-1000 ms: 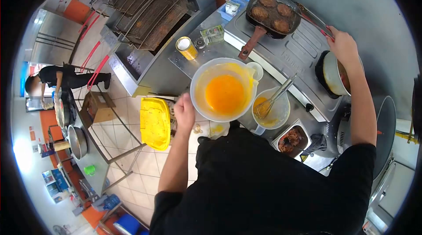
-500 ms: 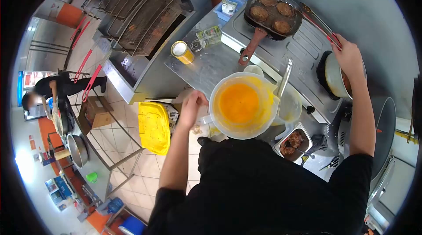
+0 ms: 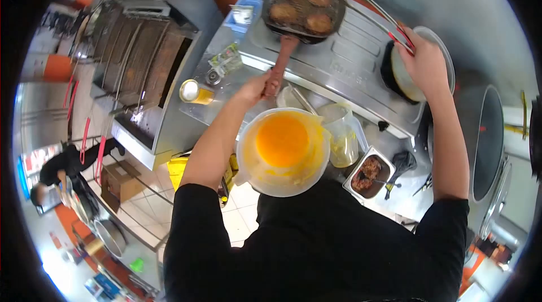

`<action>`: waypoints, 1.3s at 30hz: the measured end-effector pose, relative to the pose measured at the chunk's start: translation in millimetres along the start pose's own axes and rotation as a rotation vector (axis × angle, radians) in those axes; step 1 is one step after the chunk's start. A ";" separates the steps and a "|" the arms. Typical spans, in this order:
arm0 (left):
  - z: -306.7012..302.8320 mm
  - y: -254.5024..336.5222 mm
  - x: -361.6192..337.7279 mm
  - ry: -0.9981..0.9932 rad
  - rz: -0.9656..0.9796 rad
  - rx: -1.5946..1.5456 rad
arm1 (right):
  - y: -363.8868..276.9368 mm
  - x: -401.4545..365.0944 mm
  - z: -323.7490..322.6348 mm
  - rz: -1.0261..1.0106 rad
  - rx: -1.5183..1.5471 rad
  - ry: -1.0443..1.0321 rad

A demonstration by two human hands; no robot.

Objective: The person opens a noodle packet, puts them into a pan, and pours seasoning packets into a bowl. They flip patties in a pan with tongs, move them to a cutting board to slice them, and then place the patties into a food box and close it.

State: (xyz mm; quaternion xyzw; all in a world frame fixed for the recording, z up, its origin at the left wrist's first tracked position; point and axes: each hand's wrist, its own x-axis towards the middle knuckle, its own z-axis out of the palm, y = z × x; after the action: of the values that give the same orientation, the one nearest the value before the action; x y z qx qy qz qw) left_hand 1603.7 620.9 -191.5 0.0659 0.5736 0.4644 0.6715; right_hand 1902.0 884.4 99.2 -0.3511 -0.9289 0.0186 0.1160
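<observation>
My left hand (image 3: 257, 88) is closed around the brown handle (image 3: 282, 60) of a square dark frying pan (image 3: 302, 35). Several browned patties (image 3: 284, 13) lie in the pan, which rests on the stove (image 3: 351, 56). In my right hand (image 3: 422, 60) are metal tongs with red grips (image 3: 389, 18); their tips are just right of the pan's edge. A white pot (image 3: 405, 79) sits beneath that hand. Closest to my body stands a translucent pitcher (image 3: 248, 169) of orange-yellow liquid, touched by neither hand.
A clear measuring jug (image 3: 342, 152) stands right of the pitcher. A steel container (image 3: 364, 189) of cooked meat and a black-handled utensil (image 3: 402, 166) are farther right. At left are a yellow can (image 3: 203, 96), a blue tray (image 3: 251, 0) and a grill (image 3: 132, 70). A co-worker (image 3: 68, 172) stands far left.
My left hand has moved up from beside the pitcher and taken hold of the pan's handle. My right hand still holds the tongs near the pan. The head view has shifted.
</observation>
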 end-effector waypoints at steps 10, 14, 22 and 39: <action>-8.1 -15.4 11.1 0.343 0.643 0.585 | 14.2 -39.3 -8.5 0.084 0.210 0.112; 15.7 -0.6 -9.5 0.543 0.898 1.122 | 11.4 -53.6 -14.3 0.105 0.230 0.110; -37.7 -21.0 -82.3 0.791 0.847 0.835 | 14.1 -75.2 -23.5 0.252 0.332 0.061; -60.5 -302.2 -262.9 0.598 -0.047 0.066 | 4.1 -211.1 -76.1 0.590 0.490 0.073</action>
State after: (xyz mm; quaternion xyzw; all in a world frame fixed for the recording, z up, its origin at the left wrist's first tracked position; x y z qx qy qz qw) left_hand 1742.6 240.9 -213.0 -0.0654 0.7621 0.4288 0.4807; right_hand 2075.5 745.3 130.0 -0.5655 -0.7514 0.2602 0.2190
